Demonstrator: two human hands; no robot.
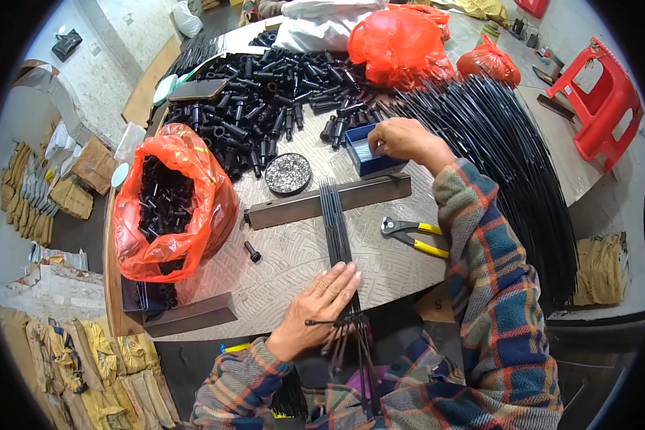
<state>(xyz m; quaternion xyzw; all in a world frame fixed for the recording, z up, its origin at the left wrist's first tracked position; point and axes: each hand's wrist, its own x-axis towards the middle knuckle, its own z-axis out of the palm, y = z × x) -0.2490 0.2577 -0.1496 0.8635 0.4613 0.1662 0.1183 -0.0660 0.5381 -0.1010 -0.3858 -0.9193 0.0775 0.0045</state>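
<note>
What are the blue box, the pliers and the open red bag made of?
Blue box: probably smooth plastic, from its even colour, though painted metal is possible.
Pliers: probably metal head, with a grey shine; yellow handles look plastic or rubbery.
Open red bag: thin plastic, seemingly, glossy and wrinkled.

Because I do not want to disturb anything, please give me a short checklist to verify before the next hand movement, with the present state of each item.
1. Left hand flat on the bundle of thin black rods: ok.
2. Bundle lying across the long grey-brown metal bar: ok.
3. Right hand at the small blue rectangular box: ok.
4. Something pinched by the right hand: cannot tell.
5. Metal pliers with yellow handles clear of the bundle: ok.
6. No stray part near the bundle: not ok; one black bolt-shaped piece lies on the patterned grey tabletop, to its left.
</note>
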